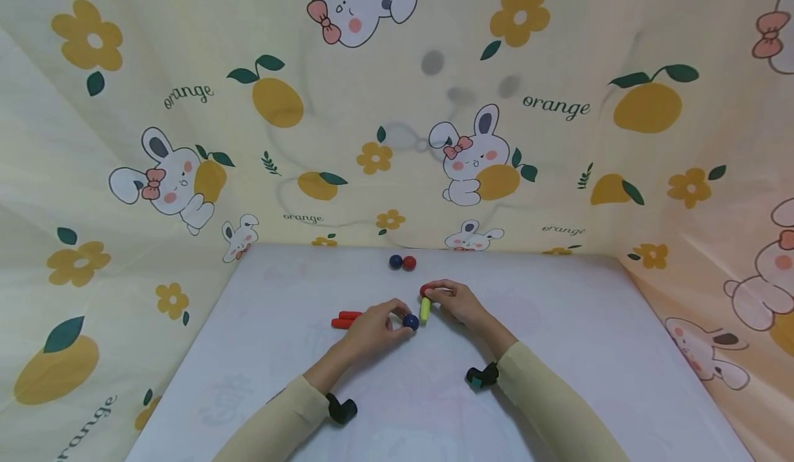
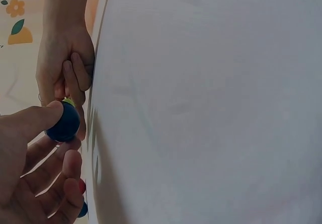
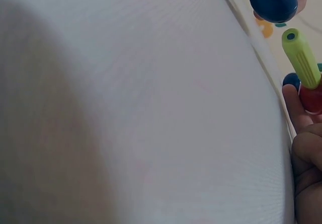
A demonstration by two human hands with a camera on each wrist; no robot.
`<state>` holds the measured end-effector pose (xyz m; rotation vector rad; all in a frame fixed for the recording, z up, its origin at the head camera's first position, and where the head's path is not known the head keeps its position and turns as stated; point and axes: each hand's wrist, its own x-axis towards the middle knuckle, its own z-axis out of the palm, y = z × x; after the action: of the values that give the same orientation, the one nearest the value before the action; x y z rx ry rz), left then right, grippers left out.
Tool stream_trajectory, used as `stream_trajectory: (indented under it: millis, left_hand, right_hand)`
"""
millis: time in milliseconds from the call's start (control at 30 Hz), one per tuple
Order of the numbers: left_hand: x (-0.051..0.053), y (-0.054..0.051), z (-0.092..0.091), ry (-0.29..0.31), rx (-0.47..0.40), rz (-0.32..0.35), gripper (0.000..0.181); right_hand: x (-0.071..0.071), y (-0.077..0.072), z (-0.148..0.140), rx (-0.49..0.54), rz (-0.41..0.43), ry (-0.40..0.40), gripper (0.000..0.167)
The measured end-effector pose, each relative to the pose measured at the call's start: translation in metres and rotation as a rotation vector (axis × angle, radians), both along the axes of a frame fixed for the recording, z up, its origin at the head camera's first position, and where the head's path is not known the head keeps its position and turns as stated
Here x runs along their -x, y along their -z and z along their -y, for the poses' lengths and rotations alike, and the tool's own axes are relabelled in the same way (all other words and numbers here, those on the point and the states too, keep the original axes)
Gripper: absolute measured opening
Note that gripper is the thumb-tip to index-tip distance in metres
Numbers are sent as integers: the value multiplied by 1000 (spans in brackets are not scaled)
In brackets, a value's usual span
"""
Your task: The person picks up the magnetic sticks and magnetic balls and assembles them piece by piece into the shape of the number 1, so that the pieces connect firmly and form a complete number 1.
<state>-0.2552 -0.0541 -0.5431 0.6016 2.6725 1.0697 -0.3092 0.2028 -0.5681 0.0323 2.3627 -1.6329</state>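
My left hand (image 1: 372, 329) pinches a dark blue ball (image 1: 411, 322) between thumb and fingers, just above or at the white table. To its right, my right hand (image 1: 457, 302) holds a red ball (image 1: 424, 290) with a yellow-green stick (image 1: 424, 311) joined to it. The stick points toward me, its free end close to the blue ball but apart from it. In the right wrist view, that free end of the stick (image 3: 301, 58) shows a small dark hole, below the blue ball (image 3: 273, 1). Two red sticks (image 1: 342, 323) lie behind the left hand, partly covered by it.
Farther back on the white table (image 1: 527, 324), another blue ball (image 1: 395, 262) and another red ball (image 1: 409, 263) sit side by side. A patterned cloth (image 1: 347, 103) with rabbits and oranges hangs behind the table and along both sides.
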Motion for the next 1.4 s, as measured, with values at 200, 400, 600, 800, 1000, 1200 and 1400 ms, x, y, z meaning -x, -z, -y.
stream_trajectory:
  millis: [200,400,600,800,1000,1200,1400]
  left_hand:
    - [-2,4,-2,1,-12,33,36]
    - [-4,4,-5,2,-15,42,36]
    - [-5,3,-8,8,-22,51,36]
    - [-5,3,-10,9,-37,62,36]
    - [-6,1,-12,11,-29,61,35]
    - [-6,-1,-14,5,-20,65,35]
    - [-5,0,-15,-4,-30,68,34]
  right_hand:
    - [0,1,-2,17,4,-10,53]
    - [1,1,-1,39,-3,-19,51]
    - [-1,-1,0,40,-13,-16,50]
    - [-1,-1,-1,38,-11,-19,51]
    - [0,0,-1,35,-12,-10,51]
    - [0,1,0,41,-12,-14,51]
    - [0,1,-1,35,-12,-14,51]
